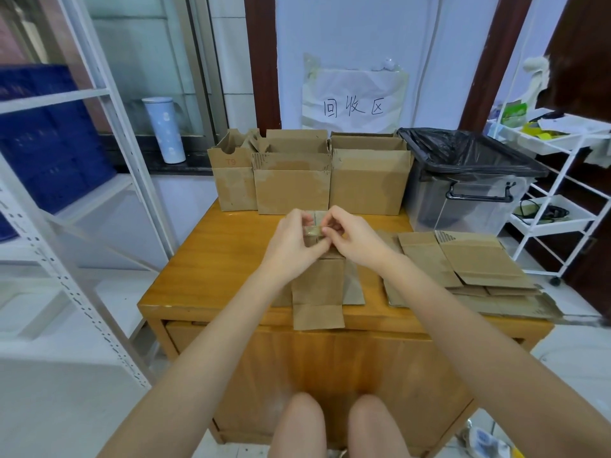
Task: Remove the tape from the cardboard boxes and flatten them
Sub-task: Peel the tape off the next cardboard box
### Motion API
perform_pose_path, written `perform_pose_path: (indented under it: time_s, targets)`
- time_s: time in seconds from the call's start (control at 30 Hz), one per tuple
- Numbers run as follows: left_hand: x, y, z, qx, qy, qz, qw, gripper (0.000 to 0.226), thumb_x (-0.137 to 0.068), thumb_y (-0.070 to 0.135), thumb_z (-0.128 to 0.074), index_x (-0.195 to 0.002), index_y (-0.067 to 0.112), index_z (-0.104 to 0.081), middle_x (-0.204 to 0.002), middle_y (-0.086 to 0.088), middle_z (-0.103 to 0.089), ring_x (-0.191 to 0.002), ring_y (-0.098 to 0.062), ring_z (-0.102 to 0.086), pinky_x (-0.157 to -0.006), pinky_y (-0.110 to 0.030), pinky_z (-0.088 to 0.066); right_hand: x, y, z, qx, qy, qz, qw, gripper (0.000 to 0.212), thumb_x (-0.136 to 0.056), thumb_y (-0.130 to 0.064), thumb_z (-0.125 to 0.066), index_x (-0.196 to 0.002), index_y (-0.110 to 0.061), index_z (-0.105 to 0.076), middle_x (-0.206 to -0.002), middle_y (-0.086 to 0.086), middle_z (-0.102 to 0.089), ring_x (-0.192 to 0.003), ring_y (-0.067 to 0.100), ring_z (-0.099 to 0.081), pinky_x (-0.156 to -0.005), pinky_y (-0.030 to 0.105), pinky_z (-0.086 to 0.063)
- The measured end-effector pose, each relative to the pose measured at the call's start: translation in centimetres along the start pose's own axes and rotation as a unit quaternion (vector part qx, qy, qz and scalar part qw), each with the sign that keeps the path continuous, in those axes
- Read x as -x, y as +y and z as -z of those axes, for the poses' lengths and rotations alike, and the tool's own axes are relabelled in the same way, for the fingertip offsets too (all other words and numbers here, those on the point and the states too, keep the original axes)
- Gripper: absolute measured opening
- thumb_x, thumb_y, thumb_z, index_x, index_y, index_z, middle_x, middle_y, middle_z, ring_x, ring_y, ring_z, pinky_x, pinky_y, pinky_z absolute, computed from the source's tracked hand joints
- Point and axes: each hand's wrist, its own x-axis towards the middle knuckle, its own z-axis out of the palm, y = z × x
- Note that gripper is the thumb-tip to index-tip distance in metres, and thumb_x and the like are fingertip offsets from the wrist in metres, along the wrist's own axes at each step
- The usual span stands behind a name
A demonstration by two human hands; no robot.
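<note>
A small cardboard box (317, 285) lies on the wooden table (215, 259) in front of me, one flap hanging over the front edge. Both hands meet at its far end. My left hand (291, 241) and my right hand (353, 239) pinch a crumpled piece of clear tape (314, 230) between their fingertips, just above the box. Three upright open cardboard boxes (292, 190) stand in a row at the table's back edge. A pile of flattened boxes (469, 262) lies on the right side of the table.
A clear bin lined with a black bag (463, 180) stands at the back right. White metal shelving (82, 200) runs along the left, a white cart (562, 180) is on the right. A paper sign (353, 97) hangs on the wall.
</note>
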Motion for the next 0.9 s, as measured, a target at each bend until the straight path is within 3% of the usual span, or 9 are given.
perform_pose_path:
  time_s: [0.13,0.27,0.37,0.47,0.6,0.67,0.77,0.83,0.9]
  targets:
    - [0.8,-0.1,-0.7,-0.060,0.022,0.045,0.997,0.071,-0.078,0.048,-0.072,-0.127,0.006,-0.042,-0.123,-0.005,-0.047,-0.118,-0.021,-0.042,-0.098,-0.033,-0.040,-0.3,-0.4,0.2,0.017,-0.024,-0.016,0.999,0.004,-0.097,-0.013,-0.051,-0.095,-0.015,-0.048,-0.091,0.004,-0.061,-0.085,0.025,-0.059,-0.078,0.043,-0.050]
    - [0.0,-0.6,1.3,-0.041,-0.062,0.110,0.991,0.073,-0.076,0.050,-0.074,-0.132,0.012,-0.047,-0.132,-0.004,-0.043,-0.126,-0.020,-0.039,-0.103,-0.035,-0.038,-0.8,-1.3,0.6,0.040,-0.046,-0.041,0.997,0.005,-0.094,-0.014,-0.053,-0.096,-0.010,-0.051,-0.087,0.004,-0.060,-0.077,0.019,-0.057,-0.075,0.038,-0.050]
    - [-0.5,-0.5,3.3,-0.030,-0.155,0.103,0.982,0.061,-0.088,0.031,-0.068,-0.141,0.011,-0.045,-0.145,-0.006,-0.043,-0.134,-0.021,-0.040,-0.103,-0.027,-0.033,-1.5,-2.8,0.8,0.005,-0.071,-0.090,0.993,0.015,-0.090,-0.019,-0.059,-0.099,-0.010,-0.051,-0.082,-0.002,-0.059,-0.071,0.009,-0.053,-0.073,0.030,-0.049]
    - [-1.2,-0.3,4.8,-0.051,-0.218,0.105,0.969,0.051,-0.095,0.013,-0.058,-0.143,0.012,-0.042,-0.148,-0.002,-0.042,-0.136,-0.020,-0.037,-0.100,-0.022,-0.031,-2.4,-4.3,0.6,-0.034,-0.123,-0.152,0.980,0.024,-0.087,-0.019,-0.061,-0.106,-0.005,-0.056,-0.080,0.006,-0.069,-0.066,0.012,-0.059,-0.073,0.032,-0.053]
    - [-1.9,-0.6,5.6,-0.065,-0.246,0.098,0.962,0.050,-0.094,-0.006,-0.046,-0.140,0.012,-0.048,-0.145,-0.001,-0.046,-0.135,-0.018,-0.039,-0.100,-0.022,-0.030,-3.3,-5.3,-0.3,-0.055,-0.134,-0.218,0.965,0.031,-0.091,-0.027,-0.060,-0.089,0.003,-0.067,-0.074,0.014,-0.070,-0.051,0.011,-0.061,-0.053,0.020,-0.055]
    - [-2.1,-0.7,5.5,-0.066,-0.244,0.092,0.963,0.053,-0.091,-0.012,-0.040,-0.137,0.012,-0.051,-0.145,0.000,-0.046,-0.136,-0.018,-0.038,-0.102,-0.022,-0.031,-3.8,-5.3,-0.6,-0.049,-0.127,-0.244,0.960,0.031,-0.092,-0.027,-0.061,-0.084,0.003,-0.067,-0.064,0.009,-0.066,-0.043,0.008,-0.057,-0.046,0.018,-0.051]
    - [-2.2,-0.9,5.1,-0.077,-0.215,0.101,0.968,0.054,-0.089,-0.012,-0.038,-0.136,0.010,-0.053,-0.140,-0.003,-0.051,-0.133,-0.020,-0.042,-0.105,-0.026,-0.033,-4.1,-5.6,-1.2,-0.038,-0.125,-0.262,0.956,0.025,-0.092,-0.019,-0.058,-0.085,0.003,-0.066,-0.059,0.005,-0.062,-0.042,0.009,-0.054,-0.047,0.018,-0.052]
    - [-1.7,-0.9,4.4,-0.127,-0.149,0.103,0.975,0.039,-0.091,-0.004,-0.043,-0.122,0.009,-0.062,-0.121,-0.006,-0.061,-0.115,-0.028,-0.054,-0.093,-0.034,-0.046,-4.4,-6.0,-1.3,-0.017,-0.135,-0.256,0.957,0.023,-0.094,-0.016,-0.052,-0.086,0.003,-0.062,-0.062,0.006,-0.060,-0.047,0.012,-0.055,-0.049,0.021,-0.053]
    - [-0.2,-0.3,3.2,-0.253,-0.047,0.081,0.963,0.023,-0.091,0.001,-0.049,-0.107,0.007,-0.064,-0.109,-0.009,-0.060,-0.102,-0.031,-0.056,-0.074,-0.037,-0.048,-4.9,-6.6,-1.1,-0.002,-0.154,-0.250,0.956,0.018,-0.095,-0.012,-0.048,-0.085,0.001,-0.055,-0.064,0.009,-0.057,-0.048,0.015,-0.055,-0.049,0.025,-0.054]
